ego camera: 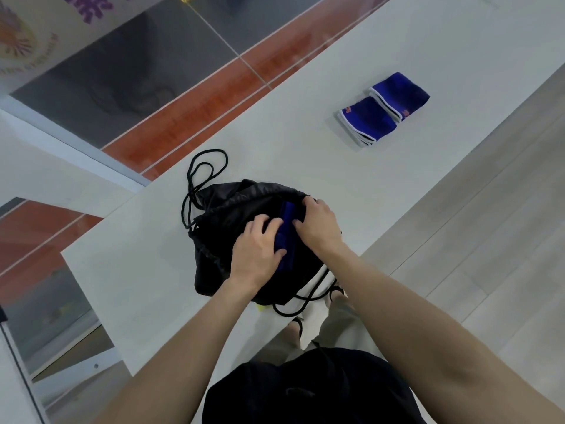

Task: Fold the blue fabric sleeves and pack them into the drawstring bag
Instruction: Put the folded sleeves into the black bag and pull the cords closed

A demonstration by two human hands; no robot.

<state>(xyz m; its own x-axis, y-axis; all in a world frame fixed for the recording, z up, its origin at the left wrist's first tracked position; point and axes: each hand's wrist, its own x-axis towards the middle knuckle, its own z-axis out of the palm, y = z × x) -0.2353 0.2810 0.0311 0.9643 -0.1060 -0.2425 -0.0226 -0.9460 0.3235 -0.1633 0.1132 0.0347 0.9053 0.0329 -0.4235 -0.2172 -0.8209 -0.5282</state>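
A black drawstring bag [226, 215] lies on the white table [305, 154], its mouth toward me. A folded blue sleeve [286, 237] sits at the bag's mouth, partly inside. My left hand [256, 255] grips the sleeve's near end with curled fingers and thumb. My right hand [318, 224] grips its right side, fingers curled over the bag's rim. Two more folded blue sleeves with white trim lie further along the table: one [368, 120] nearer, another [400, 93] beyond it, overlapping.
The bag's black cords loop on the table to the far left [203, 169] and hang off the near edge [305, 298]. The table's edges run close on both sides of the bag. Floor tiles lie beyond.
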